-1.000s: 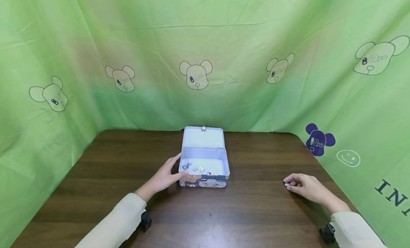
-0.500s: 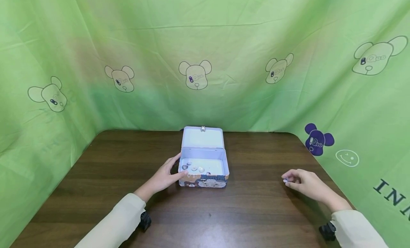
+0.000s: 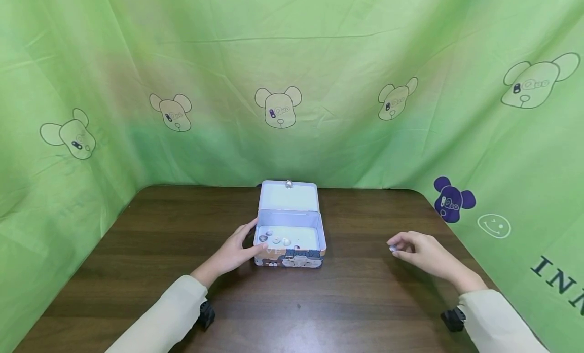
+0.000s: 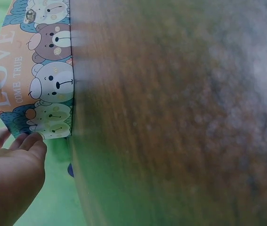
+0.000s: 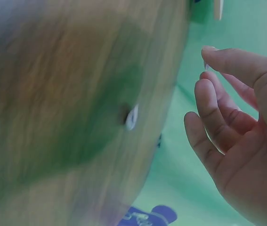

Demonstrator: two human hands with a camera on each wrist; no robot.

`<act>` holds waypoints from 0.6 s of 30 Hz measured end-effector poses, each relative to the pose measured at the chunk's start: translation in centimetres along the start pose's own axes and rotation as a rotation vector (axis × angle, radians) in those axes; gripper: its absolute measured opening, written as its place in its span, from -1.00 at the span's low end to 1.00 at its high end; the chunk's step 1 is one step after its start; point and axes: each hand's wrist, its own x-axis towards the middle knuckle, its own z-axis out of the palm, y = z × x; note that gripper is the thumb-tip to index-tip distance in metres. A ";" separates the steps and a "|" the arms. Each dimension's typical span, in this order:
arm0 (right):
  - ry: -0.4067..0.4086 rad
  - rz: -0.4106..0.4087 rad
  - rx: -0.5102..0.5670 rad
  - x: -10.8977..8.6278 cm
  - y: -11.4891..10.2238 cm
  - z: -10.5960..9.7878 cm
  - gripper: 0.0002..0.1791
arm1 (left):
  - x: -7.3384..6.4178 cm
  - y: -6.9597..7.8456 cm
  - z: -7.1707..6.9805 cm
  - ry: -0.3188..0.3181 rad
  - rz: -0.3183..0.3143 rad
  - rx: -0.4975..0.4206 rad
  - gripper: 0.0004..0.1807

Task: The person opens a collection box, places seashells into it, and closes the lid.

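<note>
An open tin box with cartoon bears stands near the middle of the table. My left hand holds its left front corner, thumb on the front rim and fingers along the left side. Inside lie several small round pieces, whitish and dark, perhaps shells. Right of the box, above the table, my right hand pinches a small whitish piece between thumb and fingertips; its kind is too small to tell. Another small white piece lies on the table in the right wrist view; the head view does not show it.
The brown wooden table reflects light. Its far edge meets a green curtain printed with bear heads, which hangs round the back and sides. The raised lid leans back behind the box.
My right hand has risen from the table and moved left towards the box, with the small whitish piece still pinched. The left hand and the tin box have stayed put.
</note>
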 end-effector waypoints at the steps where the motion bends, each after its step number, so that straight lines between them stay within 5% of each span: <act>1: -0.002 -0.006 0.003 0.3 -0.2 0.1 -0.83 | 0.0 0.0 0.0 -0.003 -0.005 0.000 -0.06; 18: -0.042 -0.102 0.079 6.1 -4.5 1.7 -0.80 | 0.0 0.1 0.0 0.000 -0.001 -0.008 -0.07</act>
